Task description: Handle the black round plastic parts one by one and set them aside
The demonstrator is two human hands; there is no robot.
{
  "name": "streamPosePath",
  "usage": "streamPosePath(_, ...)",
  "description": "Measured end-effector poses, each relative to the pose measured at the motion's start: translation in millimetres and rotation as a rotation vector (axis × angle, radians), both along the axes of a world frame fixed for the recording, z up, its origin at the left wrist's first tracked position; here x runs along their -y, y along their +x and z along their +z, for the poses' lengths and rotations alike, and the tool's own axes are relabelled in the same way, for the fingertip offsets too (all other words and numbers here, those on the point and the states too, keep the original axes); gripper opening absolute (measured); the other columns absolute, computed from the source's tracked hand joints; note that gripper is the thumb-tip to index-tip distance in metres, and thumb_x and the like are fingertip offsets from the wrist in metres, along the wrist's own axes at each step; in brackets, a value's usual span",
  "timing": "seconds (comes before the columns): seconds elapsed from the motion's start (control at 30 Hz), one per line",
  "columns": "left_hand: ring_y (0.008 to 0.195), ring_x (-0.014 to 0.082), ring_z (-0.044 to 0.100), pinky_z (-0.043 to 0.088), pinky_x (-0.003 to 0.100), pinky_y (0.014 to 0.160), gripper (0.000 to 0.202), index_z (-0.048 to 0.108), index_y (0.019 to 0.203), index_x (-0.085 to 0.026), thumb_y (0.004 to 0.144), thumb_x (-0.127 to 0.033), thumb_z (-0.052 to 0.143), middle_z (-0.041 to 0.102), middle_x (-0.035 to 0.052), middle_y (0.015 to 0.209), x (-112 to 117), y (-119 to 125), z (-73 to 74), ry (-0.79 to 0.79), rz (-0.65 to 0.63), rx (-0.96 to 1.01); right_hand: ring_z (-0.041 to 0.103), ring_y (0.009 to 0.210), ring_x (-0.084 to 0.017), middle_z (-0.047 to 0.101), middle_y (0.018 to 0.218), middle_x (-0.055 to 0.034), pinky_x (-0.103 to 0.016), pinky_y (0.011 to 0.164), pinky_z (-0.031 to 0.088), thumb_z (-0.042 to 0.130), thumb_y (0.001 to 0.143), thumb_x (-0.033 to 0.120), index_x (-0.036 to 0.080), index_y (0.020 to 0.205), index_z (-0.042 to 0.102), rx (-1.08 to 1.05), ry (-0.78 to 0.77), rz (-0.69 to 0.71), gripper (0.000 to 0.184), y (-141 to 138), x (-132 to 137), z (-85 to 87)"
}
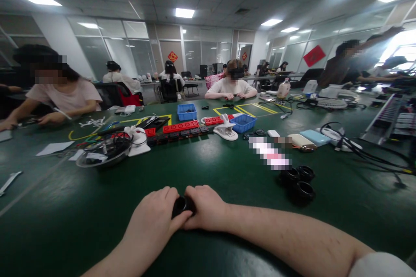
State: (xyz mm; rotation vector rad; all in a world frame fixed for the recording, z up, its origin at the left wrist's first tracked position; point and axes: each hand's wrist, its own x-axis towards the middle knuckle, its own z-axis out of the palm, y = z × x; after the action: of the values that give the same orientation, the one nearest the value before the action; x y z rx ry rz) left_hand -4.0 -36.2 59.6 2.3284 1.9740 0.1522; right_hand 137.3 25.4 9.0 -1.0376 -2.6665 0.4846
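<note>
Near the front of the green table, my left hand (155, 214) and my right hand (205, 207) are both closed around one black ring-shaped part (181, 204). Its round opening faces up between my thumbs and fingers, while most of its outside is hidden by the hands. Off to the right, several similar black ring-shaped parts (304, 189) lie grouped on the table, apart from my hands.
Beyond my hands stand a clear bowl (104, 158) of dark items, a row of red blocks (180, 127), a white clip (225, 129) and blue bins (187, 112) (243, 123). Black cables (354, 143) lie at right. Other people sit around the table (208, 169).
</note>
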Motion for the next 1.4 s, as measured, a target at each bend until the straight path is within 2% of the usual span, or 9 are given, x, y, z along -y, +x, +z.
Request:
streamPosePath(0.2,0.085,0.0274,0.054,0.041,0.042,0.077,0.038,0.060,0.092,-0.017,0.074,-0.050,0.055,0.060,0.0088,0.089,-2,-10,1.4,0.072,-0.069,0.010,0.055,0.070,-0.021,0.060,0.078,-0.0051,-0.032,0.064,0.039,0.057,0.057,0.068,0.016,0.087,0.056,-0.002,0.067,0.052,0.060,1,1,2.5)
streamPosePath(0.33,0.110,0.0254,0.045,0.035,0.040,0.094,0.039,0.051,0.116,-0.028,0.078,-0.038,0.054,0.050,0.0039,0.120,-4,-31,11.2,-0.016,-0.287,0.190,0.055,0.078,-0.018,0.061,0.088,-0.0040,-0.029,0.068,0.040,0.060,0.064,0.059,0.017,0.103,0.055,-0.074,-0.035,0.226,0.057,8,-10,6.1)
streamPosePath(0.5,0.119,0.0224,0.038,0.029,0.039,0.100,0.045,0.046,0.120,-0.039,0.079,-0.022,0.052,0.041,-0.0032,0.131,-9,-46,15.4,-0.210,-0.425,0.270,0.054,0.075,-0.012,0.060,0.086,-0.0001,-0.022,0.065,0.038,0.065,0.068,0.041,0.018,0.106,0.055,-0.079,-0.200,0.362,0.045,11,-24,8.1)
streamPosePath(0.67,0.111,0.0207,0.046,0.034,0.035,0.097,0.042,0.052,0.117,-0.035,0.080,-0.017,0.048,0.051,-0.0018,0.121,-15,-42,13.5,-0.258,-0.440,0.308,0.052,0.067,-0.010,0.058,0.075,0.0034,-0.020,0.061,0.036,0.066,0.067,0.043,0.017,0.091,0.058,-0.083,-0.235,0.336,0.036,10,-28,1.5)
streamPosePath(0.8,0.094,0.0199,0.053,0.042,0.031,0.081,0.034,0.055,0.113,-0.031,0.079,-0.024,0.050,0.056,0.0016,0.101,-11,-28,10.3,-0.189,-0.296,0.266,0.049,0.062,-0.009,0.055,0.069,0.0040,-0.021,0.057,0.034,0.066,0.060,0.052,0.017,0.077,0.055,-0.090,-0.215,0.190,0.041,7,-20,-0.2)
streamPosePath(0.93,0.079,0.0221,0.054,0.044,0.033,0.069,0.027,0.060,0.099,-0.020,0.077,-0.035,0.053,0.054,0.0050,0.087,-4,-11,-0.7,-0.044,-0.108,0.090,0.048,0.060,-0.012,0.055,0.070,0.0009,-0.022,0.052,0.032,0.064,0.058,0.055,0.017,0.080,0.054,-0.059,-0.073,0.020,0.045,3,-6,1.0)
streamPosePath(1.03,0.079,0.0244,0.054,0.043,0.038,0.072,0.024,0.061,0.091,-0.016,0.078,-0.035,0.052,0.056,0.0071,0.083,-3,-4,-9.1,0.095,-0.097,-0.024,0.050,0.061,-0.015,0.056,0.070,-0.0013,-0.024,0.053,0.033,0.062,0.059,0.057,0.017,0.081,0.054,-0.008,0.030,-0.044,0.046,1,0,1.1)
streamPosePath(1.2,0.102,0.0290,0.050,0.039,0.046,0.089,0.041,0.056,0.109,-0.017,0.077,-0.042,0.054,0.055,0.0103,0.111,-6,-12,-12.6,0.141,-0.156,0.069,0.054,0.069,-0.017,0.060,0.081,-0.0028,-0.026,0.059,0.037,0.058,0.060,0.064,0.017,0.094,0.054,-0.074,0.029,0.130,0.057,7,-8,3.3)
streamPosePath(1.4,0.114,0.0215,0.045,0.035,0.037,0.099,0.036,0.049,0.119,-0.036,0.084,-0.032,0.045,0.047,-0.0024,0.127,-12,-33,-8.1,-0.118,-0.353,0.266,0.053,0.073,-0.011,0.058,0.081,0.0016,-0.021,0.063,0.037,0.058,0.073,0.046,0.019,0.099,0.055,-0.057,-0.127,0.363,0.038,15,-28,2.7)
